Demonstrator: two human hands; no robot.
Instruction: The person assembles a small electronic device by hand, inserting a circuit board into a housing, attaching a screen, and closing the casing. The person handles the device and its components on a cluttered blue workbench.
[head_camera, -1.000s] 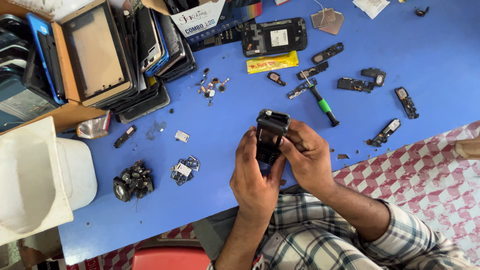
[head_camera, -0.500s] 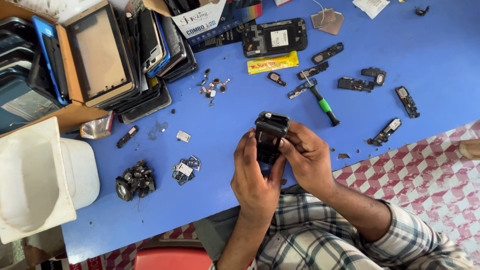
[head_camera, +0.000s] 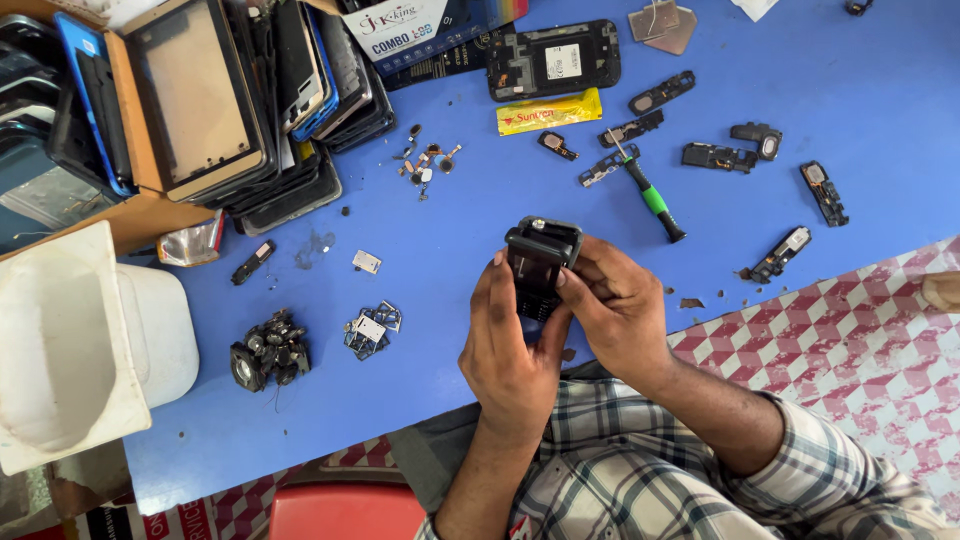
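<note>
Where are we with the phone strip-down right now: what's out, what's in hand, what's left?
Done, by the look of it: loose parts lie spread on the blue table, with small heaps of camera modules and chips. In hand: the left hand and right hand grip a black phone frame above the table. Left: the screwdriver lies unused, and stacked phones wait in the box.

Matt black plastic phone frame, smooth blue tabletop
</note>
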